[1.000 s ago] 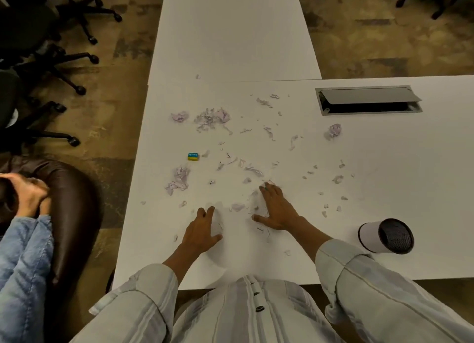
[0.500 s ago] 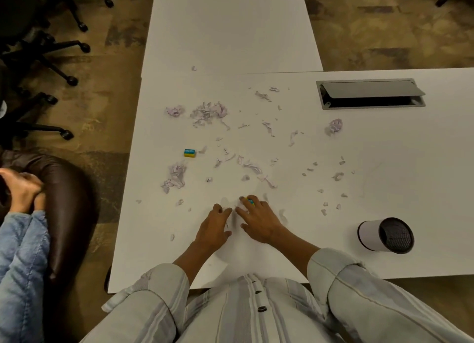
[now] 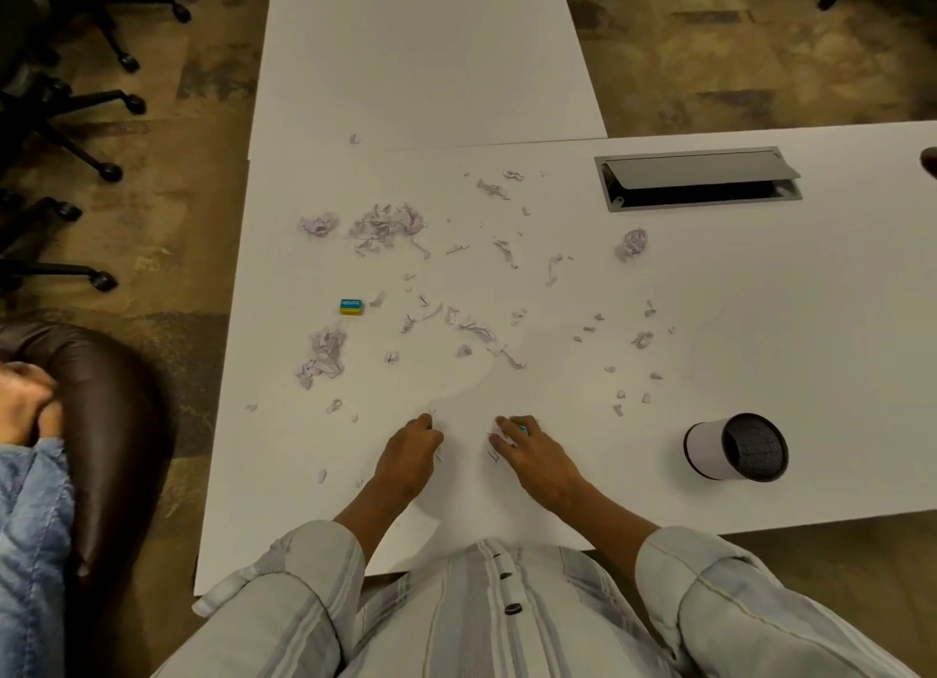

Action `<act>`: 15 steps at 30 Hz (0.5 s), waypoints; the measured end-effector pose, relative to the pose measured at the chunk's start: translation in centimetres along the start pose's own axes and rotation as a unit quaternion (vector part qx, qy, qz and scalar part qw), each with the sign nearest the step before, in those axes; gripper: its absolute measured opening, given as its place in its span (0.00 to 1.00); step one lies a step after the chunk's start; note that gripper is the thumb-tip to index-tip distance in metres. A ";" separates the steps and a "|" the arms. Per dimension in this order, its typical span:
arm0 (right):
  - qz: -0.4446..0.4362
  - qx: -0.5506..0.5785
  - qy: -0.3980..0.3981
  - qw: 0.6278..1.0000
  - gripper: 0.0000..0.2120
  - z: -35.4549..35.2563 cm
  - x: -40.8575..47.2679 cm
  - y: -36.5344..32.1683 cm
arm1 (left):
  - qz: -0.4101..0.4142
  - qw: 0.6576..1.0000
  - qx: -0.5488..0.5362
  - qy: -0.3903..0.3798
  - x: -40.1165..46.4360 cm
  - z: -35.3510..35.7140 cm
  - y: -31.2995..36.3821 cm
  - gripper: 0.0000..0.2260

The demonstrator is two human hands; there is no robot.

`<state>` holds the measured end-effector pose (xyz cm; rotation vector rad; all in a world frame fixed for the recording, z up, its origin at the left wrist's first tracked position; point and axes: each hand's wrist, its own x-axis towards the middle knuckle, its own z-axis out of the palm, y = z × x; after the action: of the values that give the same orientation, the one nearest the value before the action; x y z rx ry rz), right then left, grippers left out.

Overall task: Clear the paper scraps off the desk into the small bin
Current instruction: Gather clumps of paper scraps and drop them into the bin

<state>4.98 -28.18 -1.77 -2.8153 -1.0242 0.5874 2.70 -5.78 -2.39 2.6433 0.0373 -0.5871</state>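
1. Left hand: resting on the white desk near its front edge; fingers curled in toward the palm; whether they hold any scrap cannot be told.
2. Right hand: on the desk just beside the left, a small gap between the two; fingers bent and gathered over a small pale wad of paper at the fingertips; a blue-green spot shows on one finger, too small to identify.
3. Paper scraps: pale lilac bits spread across the desk beyond both hands; a larger heap far left of centre; a second clump nearer the left edge; a crumpled ball below the cable hatch; fine crumbs scattered to the right; a few specks right beside the hands.
4. Small bin: a white cylinder with a dark mesh inside; tipped with its mouth facing up and to the right; on the desk to the right of the right hand, apart from it.
5. Eraser: blue and yellow block; lying among the scraps on the left.
6. Second person's hand and denim sleeve: at the left margin beside a brown chair.
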 end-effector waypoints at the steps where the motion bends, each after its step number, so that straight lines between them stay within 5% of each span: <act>1: -0.001 0.001 0.019 1.000 0.24 0.1 -0.1 0.1 | 0.001 1.000 -0.005 0.009 0.1 0.0 0.1 0.09; 10: 0.071 0.104 0.039 0.991 0.14 -0.4 2.0 1.1 | -0.082 0.982 -0.145 0.088 0.8 -1.2 2.3 0.05; 15: 0.242 0.420 0.191 0.854 0.09 -2.1 0.6 1.9 | -0.080 0.975 -0.179 0.103 1.7 -2.5 5.2 0.05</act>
<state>7.37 -29.19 -0.44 -2.1982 0.0651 0.3468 5.84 -9.62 1.05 2.3489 0.3845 -0.3175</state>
